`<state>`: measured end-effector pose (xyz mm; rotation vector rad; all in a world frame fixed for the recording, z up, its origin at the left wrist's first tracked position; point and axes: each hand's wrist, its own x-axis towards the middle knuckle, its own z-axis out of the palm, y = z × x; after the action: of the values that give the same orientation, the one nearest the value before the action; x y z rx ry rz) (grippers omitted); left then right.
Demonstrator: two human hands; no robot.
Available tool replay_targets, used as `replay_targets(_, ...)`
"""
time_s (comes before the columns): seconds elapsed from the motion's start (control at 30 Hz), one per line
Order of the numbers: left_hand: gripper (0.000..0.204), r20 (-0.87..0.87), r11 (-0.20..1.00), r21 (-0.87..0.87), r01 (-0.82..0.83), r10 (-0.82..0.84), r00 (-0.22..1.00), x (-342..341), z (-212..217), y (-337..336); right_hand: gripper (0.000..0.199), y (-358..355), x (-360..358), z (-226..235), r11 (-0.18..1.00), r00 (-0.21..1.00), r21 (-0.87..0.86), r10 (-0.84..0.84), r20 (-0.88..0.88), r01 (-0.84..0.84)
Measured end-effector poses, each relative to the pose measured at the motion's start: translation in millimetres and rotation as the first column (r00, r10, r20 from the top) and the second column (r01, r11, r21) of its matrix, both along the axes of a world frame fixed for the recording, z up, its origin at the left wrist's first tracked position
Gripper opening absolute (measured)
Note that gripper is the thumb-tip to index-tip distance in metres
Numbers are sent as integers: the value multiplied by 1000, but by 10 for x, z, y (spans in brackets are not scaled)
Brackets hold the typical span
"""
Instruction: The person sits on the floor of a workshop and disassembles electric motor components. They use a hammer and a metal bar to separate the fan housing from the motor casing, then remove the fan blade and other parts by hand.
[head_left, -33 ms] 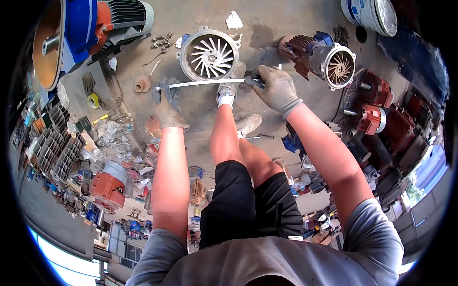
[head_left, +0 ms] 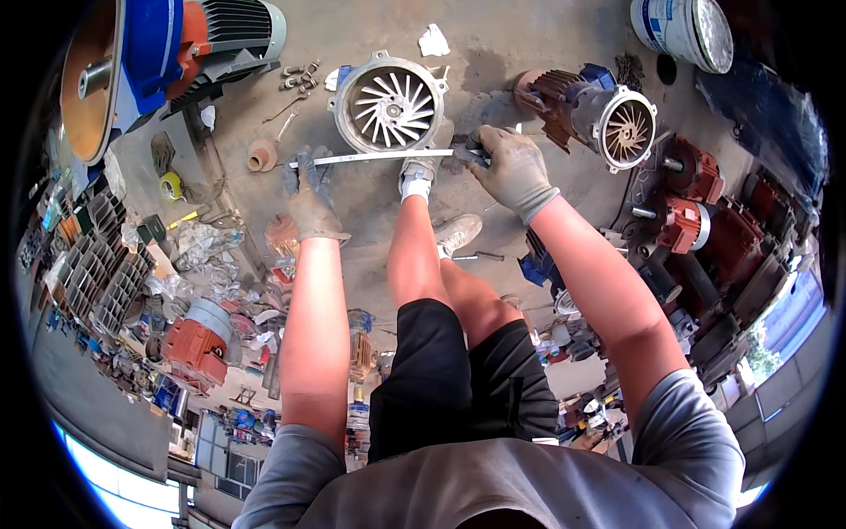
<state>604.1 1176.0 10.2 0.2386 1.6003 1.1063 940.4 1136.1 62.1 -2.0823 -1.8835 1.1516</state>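
A thin, straight pale strip [head_left: 388,157] spans the gap between my hands. My left hand [head_left: 315,196], in a dirty grey glove with dark fingers, is closed at its left end. My right hand [head_left: 508,167], gloved alike, pinches the right end between thumb and fingers. The strip's exact kind does not show. Just beyond it stands a round metal housing [head_left: 338,108] with mounting lugs on its rim. Inside that housing sits a vaned wheel [head_left: 393,111]. My shoe is partly hidden behind the strip and beside the housing.
Right of the housing lies a rusty motor [head_left: 564,106] with its fan end exposed. A wrench [head_left: 289,123] and a clay-coloured cup-like part [head_left: 262,155] lie left. A large blue-and-orange machine [head_left: 145,66] stands far left, a white bucket [head_left: 683,31] far right, red motors [head_left: 683,220] along the right.
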Motion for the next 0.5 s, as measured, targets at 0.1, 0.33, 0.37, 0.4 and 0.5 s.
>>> replay_targets(0.1, 30, 26, 1000, 3, 1, -1, 1000, -30, -49, 12, 33, 33, -2, -16, 1000, 1000, -17, 20, 23, -20)
replay_targets(0.33, 28, 4, 998, 57, 28, -28, 1000, 66, -72, 455, 31, 439, 5, -24, 999, 999, 30, -12, 49, 10)
replay_targets(0.37, 28, 9, 996, 80, 41, -41, 999, 78, -93, 542, 31, 515, 21, -44, 999, 999, 48, -21, 32, 20)
replay_targets(0.4, 28, 13, 993, 104, 54, -56, 998, 87, -110, 632, 31, 579, 49, -104, 998, 999, 59, -28, 35, 26)
replay_targets(0.5, 28, 5, 990, 128, 66, -67, 998, 183, -164, 954, 30, 816, 110, -200, 982, 996, 189, -31, 78, 16)
